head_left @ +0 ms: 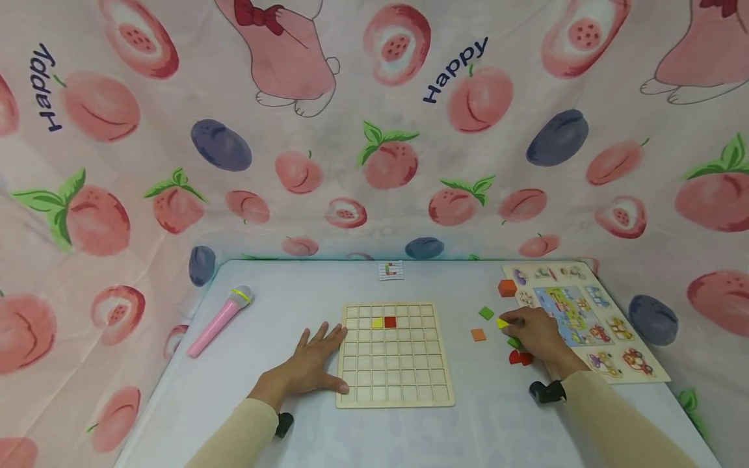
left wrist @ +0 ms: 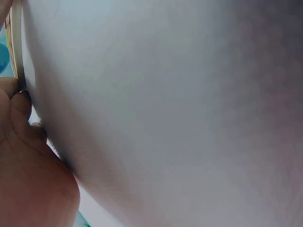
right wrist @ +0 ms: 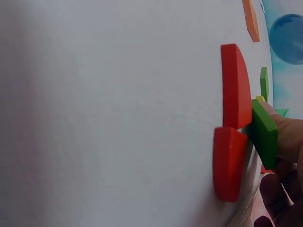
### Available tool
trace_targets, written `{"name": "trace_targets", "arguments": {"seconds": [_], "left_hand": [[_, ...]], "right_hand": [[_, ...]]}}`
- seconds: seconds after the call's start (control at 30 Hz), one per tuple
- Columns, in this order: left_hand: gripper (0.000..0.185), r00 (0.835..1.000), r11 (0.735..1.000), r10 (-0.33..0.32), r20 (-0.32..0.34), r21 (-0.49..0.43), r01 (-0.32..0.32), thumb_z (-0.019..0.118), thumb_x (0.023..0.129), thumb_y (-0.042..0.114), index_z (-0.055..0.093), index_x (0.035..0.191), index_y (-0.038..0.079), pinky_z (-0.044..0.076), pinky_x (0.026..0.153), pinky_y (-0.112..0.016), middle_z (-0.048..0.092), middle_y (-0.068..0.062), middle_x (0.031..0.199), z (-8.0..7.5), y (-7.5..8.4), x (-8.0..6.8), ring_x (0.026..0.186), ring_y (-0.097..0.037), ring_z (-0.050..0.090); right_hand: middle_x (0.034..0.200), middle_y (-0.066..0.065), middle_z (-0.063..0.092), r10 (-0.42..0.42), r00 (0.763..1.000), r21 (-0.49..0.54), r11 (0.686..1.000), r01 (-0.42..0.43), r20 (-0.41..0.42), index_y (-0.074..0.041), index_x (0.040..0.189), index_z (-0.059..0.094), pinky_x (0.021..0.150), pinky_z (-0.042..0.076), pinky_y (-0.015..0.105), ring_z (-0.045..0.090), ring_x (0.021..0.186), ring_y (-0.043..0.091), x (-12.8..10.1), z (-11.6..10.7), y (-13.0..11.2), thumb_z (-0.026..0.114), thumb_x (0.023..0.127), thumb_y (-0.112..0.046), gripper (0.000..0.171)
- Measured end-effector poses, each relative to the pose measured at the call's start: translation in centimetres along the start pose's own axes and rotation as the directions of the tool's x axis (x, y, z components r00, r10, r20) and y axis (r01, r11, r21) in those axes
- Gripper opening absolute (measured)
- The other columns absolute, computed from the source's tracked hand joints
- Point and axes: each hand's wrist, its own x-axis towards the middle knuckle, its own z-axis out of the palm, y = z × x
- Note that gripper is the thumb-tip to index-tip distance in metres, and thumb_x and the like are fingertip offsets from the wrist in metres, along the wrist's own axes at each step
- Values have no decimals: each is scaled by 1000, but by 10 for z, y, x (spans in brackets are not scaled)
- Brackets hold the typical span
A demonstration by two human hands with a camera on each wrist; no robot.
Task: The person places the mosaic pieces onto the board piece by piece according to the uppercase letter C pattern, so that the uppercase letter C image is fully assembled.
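Observation:
A pale wooden grid board (head_left: pixel 398 375) lies on the white table, a yellow square (head_left: pixel 377 323) and a red square (head_left: pixel 390 322) side by side in its upper cells. At its left edge rests my left hand (head_left: pixel 307 364), fingers spread, thumb touching the lower left side. Off to the right, my right hand (head_left: pixel 541 335) pinches a small yellow piece (head_left: pixel 502 323), whose full shape is hidden by the fingers. Around that hand lie a green square (head_left: pixel 486 313), an orange square (head_left: pixel 478 335), another green piece (right wrist: pixel 265 135) and two red pieces (right wrist: pixel 236 85) with a curved side.
A picture puzzle board (head_left: pixel 603 318) lies at the right, partly beneath the right hand, with a red-orange block (head_left: pixel 506 288) by its upper left edge. At the left is a pink toy microphone (head_left: pixel 221 322). A small pattern card (head_left: pixel 391 270) lies near the back edge.

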Motion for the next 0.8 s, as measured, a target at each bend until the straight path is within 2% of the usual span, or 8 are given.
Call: {"name": "trace_targets", "arguments": {"seconds": [0.17,0.33,0.43,0.63,0.7,0.8], "left_hand": [[124,1000,1000,3,-1,-2,-3,92,73,57,26,169,15,-10,132,-57,19,-3,177,1,-3,1,166,-29,0],[125,1000,1000,5,2,-6,-5,92,72,58,25,169,15,-11,132,-57,18,-3,177,3,-4,3,166,-29,-1],[125,1000,1000,6,2,-4,-6,91,72,58,25,169,15,-11,132,-57,18,-3,177,3,-5,3,166,-29,-1],[125,1000,1000,10,3,-1,-10,92,72,57,25,169,15,-11,132,-57,18,-3,177,2,-4,3,166,-29,-1],[125,1000,1000,10,4,0,-10,92,72,57,25,169,15,-11,132,-57,17,-2,177,1,-4,2,166,-29,-1],[125,1000,1000,11,4,0,-11,92,73,57,25,169,15,-10,132,-57,18,-3,178,1,-3,2,166,-29,0]], "right_hand": [[130,22,65,-37,999,-4,999,37,-25,-7,125,77,67,49,29,52,105,32,0,1,0,74,98,-16,28],[133,20,58,-36,999,23,999,36,-2,-12,136,70,69,49,30,49,109,32,-2,-5,-6,67,103,-24,35],[134,19,61,-41,999,44,998,41,-3,-14,141,66,74,50,30,52,111,33,-4,-5,-15,63,106,-27,37],[134,18,67,-79,995,103,991,84,-53,-10,139,67,92,54,36,60,115,32,-3,10,-40,66,105,-21,36],[131,17,69,-106,991,112,987,115,-84,-9,136,69,93,54,36,61,114,31,-1,17,-49,67,103,-19,34],[127,15,71,-120,986,146,980,136,-115,-10,132,72,88,54,29,62,111,29,3,28,-65,69,102,-17,32]]}}
